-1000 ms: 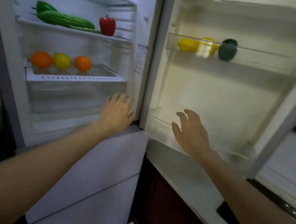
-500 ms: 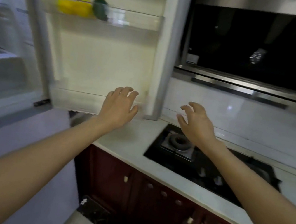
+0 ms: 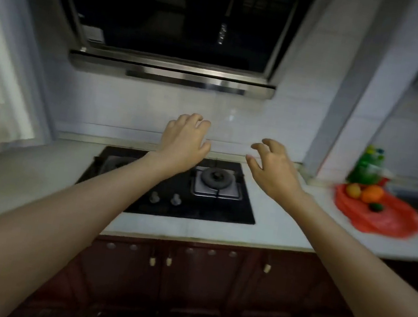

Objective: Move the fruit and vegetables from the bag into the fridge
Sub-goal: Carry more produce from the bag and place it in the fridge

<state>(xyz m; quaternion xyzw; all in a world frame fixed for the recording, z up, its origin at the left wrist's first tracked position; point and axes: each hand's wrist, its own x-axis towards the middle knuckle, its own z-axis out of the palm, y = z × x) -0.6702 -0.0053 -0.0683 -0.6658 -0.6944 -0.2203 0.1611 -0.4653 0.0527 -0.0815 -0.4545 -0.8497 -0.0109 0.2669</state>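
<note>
With left hand (image 3: 184,144) & right hand (image 3: 274,168) empty, fingers loose, over hob (image 3: 168,201), you're between loads: next, reach right to red bag (image 3: 385,216) for fruit (image 3: 372,193).

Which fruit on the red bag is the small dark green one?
The small dark green fruit, nearest the camera, in front of the orange and yellow fruit on the red bag.
</note>
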